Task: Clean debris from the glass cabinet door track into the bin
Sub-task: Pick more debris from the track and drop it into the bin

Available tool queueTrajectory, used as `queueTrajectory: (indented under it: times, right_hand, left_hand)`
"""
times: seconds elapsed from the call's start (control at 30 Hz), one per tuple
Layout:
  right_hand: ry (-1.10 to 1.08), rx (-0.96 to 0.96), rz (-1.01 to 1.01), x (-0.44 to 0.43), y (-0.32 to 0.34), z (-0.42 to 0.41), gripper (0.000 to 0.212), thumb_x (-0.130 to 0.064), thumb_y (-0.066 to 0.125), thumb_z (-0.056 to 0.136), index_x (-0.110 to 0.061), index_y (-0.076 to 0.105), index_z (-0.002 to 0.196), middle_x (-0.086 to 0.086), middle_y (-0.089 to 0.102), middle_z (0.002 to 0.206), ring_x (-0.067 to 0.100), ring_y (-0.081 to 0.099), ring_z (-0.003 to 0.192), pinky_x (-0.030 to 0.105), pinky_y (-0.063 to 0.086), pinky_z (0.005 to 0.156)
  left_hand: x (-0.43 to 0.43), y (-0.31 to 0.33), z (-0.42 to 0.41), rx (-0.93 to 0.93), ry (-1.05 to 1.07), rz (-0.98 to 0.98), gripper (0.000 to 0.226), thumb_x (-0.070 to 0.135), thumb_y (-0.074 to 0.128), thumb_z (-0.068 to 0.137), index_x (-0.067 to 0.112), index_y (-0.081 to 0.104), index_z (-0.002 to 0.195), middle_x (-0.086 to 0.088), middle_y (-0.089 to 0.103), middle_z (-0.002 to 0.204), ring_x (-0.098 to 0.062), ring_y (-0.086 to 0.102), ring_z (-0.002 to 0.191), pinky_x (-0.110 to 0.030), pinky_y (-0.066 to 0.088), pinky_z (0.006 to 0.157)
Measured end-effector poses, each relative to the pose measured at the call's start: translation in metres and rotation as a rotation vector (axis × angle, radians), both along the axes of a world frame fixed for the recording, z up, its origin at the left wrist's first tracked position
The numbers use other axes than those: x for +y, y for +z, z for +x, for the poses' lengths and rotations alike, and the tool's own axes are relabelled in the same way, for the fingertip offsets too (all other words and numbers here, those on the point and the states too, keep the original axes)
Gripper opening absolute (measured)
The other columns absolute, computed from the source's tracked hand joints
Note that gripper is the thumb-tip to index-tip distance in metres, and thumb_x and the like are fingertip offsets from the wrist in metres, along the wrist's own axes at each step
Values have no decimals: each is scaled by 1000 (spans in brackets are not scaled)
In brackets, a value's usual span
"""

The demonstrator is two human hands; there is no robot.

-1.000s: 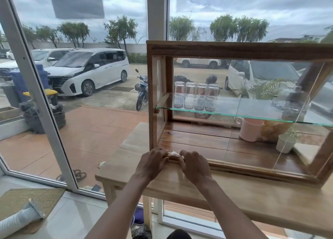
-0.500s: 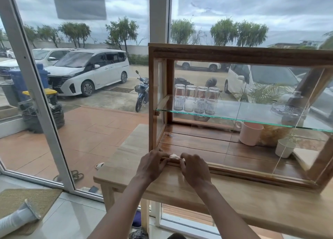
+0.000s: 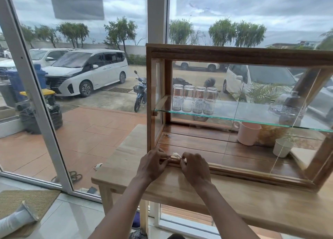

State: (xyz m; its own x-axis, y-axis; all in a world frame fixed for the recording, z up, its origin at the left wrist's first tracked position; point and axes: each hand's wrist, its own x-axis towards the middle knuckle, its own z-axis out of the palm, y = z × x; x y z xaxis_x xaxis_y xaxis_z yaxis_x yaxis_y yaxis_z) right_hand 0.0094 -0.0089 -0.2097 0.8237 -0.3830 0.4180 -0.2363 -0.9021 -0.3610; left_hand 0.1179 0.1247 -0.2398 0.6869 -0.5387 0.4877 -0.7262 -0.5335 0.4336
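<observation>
Pinching a pale wad (image 3: 176, 155) between them, the left hand (image 3: 153, 165) and right hand (image 3: 194, 168) press it into the track (image 3: 234, 168) at the cabinet's (image 3: 234, 54) left end. No bin shows — loosened debris could scatter onto the table (image 3: 252, 202).

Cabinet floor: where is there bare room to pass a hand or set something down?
Bare boards run from the left wall to the pink cup. Crowded at right: pink cup and white pot close together. Both hands occupy the front track.
</observation>
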Motion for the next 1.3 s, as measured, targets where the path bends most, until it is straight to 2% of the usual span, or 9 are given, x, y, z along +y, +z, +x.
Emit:
queueTrajectory:
  times: [0.2,0.37,0.47,0.63,0.77,0.87,0.97,1.13,1.3]
  right_hand:
    - [3,4,5,0,0,0,19,-26,57,95,-14,72,100,15,74,94,36,69,92,37,51,69]
    - [5,11,12,0,1,-2,19,-26,58,95,-15,72,103,13,75,95,34,70,94,34,49,67]
    - [-2,25,30,0,0,-2,20,-27,57,95,-16,71,104,14,74,97,36,69,95,38,52,71]
    - [-10,43,43,0,0,-2,21,-28,56,96,-17,71,105,14,74,99,36,68,98,38,52,73]
    - [-15,25,48,1,0,-2,20,-28,57,96,-17,71,105,14,74,98,36,69,96,38,52,70]
    - [-18,19,39,2,0,-3,19,-27,57,96,-16,71,104,14,74,98,35,69,96,35,48,66]
    - [-21,19,34,2,1,-2,19,-27,58,96,-16,72,104,14,74,98,35,69,95,34,49,67]
    - [-22,21,26,3,1,-1,20,-27,58,96,-16,72,103,13,74,96,35,69,95,36,51,68]
    - [-20,-17,-1,5,5,1,19,-27,59,96,-16,71,103,12,75,93,33,70,93,31,42,62]
  left_hand:
    - [-1,1,3,53,11,-53,15,29,75,83,27,78,98,12,72,100,-9,67,77,-33,57,66]
    - [-3,-2,6,166,16,-181,12,17,82,77,20,80,89,7,76,93,-8,69,75,-28,59,69]
    - [-4,-5,6,208,44,-253,11,13,84,74,20,81,83,9,75,86,-7,70,79,-23,58,71]
    - [-2,-4,8,208,37,-216,8,12,78,81,19,80,83,6,77,88,-9,70,77,-31,60,73]
    - [-2,6,11,218,28,-92,5,15,77,83,17,79,87,0,77,89,-2,59,53,-31,60,61]
    - [-5,10,12,227,48,-56,2,14,77,83,14,78,85,-4,75,83,-10,63,47,-30,58,46]
    - [-6,13,11,187,65,-15,3,12,74,86,11,77,87,-7,75,83,-15,62,50,-29,54,46]
    - [-4,12,5,56,82,-11,5,13,71,87,15,75,87,-2,76,88,-17,71,77,-29,56,65]
    - [13,10,-2,-54,102,-84,5,16,68,90,18,71,87,4,74,88,-14,69,76,-23,53,59]
